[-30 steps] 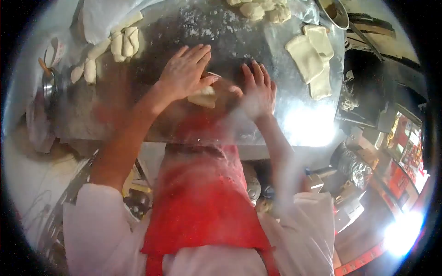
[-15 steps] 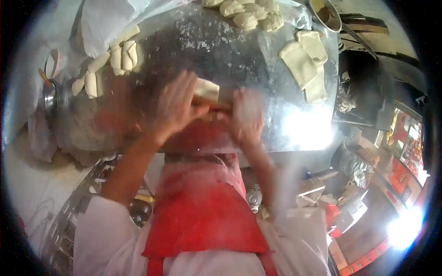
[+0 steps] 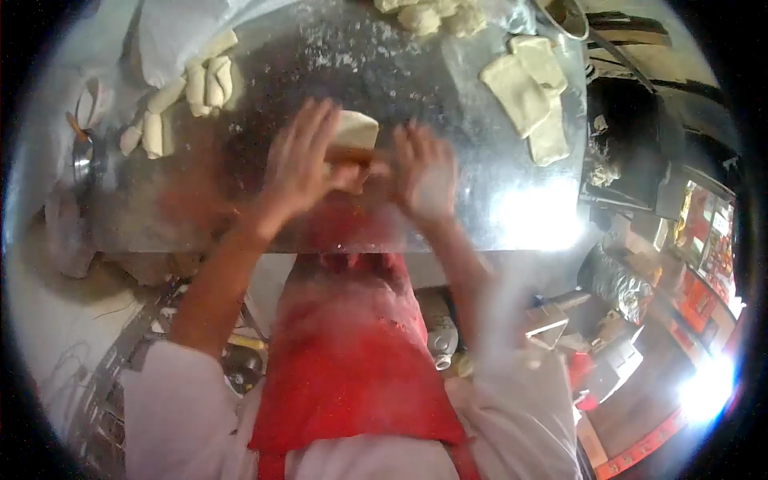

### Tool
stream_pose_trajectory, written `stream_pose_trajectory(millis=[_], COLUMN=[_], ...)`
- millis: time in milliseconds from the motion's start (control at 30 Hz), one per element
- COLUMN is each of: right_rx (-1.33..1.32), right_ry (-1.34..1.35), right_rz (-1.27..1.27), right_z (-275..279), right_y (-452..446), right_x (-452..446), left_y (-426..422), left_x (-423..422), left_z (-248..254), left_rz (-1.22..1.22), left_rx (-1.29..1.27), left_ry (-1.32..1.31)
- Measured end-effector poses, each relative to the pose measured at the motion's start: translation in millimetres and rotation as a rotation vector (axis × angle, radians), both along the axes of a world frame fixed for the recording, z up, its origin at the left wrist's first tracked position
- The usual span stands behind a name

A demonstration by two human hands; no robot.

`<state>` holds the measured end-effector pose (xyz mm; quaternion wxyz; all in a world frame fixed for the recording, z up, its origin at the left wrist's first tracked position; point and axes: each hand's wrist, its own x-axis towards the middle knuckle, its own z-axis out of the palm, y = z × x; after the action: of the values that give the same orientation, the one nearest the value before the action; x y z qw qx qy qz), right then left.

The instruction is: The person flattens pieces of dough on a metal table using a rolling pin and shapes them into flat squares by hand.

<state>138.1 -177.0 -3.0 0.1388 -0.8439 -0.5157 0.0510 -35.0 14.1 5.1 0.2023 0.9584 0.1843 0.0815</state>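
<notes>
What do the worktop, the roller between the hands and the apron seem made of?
Worktop: probably sheet metal, smooth, from its grey sheen and bright glare.
Roller: perhaps wood, from its brown colour; blur hides the finish.
Apron: apparently red fabric, mostly matt, from its drape; whether coated, I can't tell.

a white-smeared grey worktop (image 3: 276,80) under dough rolls (image 3: 196,90), dough lumps (image 3: 420,19) and flat dough pieces (image 3: 514,92)

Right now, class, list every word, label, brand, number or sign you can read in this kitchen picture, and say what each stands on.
No text can be read for certain.
Red strip, lower right: small pale marks, too blurred to read.
Colourful panel, far right: any print is too small to read.
</notes>
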Motion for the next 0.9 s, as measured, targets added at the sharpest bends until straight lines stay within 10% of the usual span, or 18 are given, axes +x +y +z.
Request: stream_pose_trajectory(millis=[533, 700, 900], right_rx=[0.055, -0.043, -0.030], right_ry=[0.154, 0.175, 0.173], right_rz=[0.223, 0.159, 0.123], right_z=[19, 23, 14], right_y=[-89, -112, -119], right_x=[-26, -32, -39], left_y=[24, 5, -40], left_x=[27, -6, 9], left_z=[-11, -6, 63], left_rz=[0.096, 0.326, 0.173], left_rx=[-0.210, -0.875, -0.275], left_ry=[0.092, -0.325, -0.168])
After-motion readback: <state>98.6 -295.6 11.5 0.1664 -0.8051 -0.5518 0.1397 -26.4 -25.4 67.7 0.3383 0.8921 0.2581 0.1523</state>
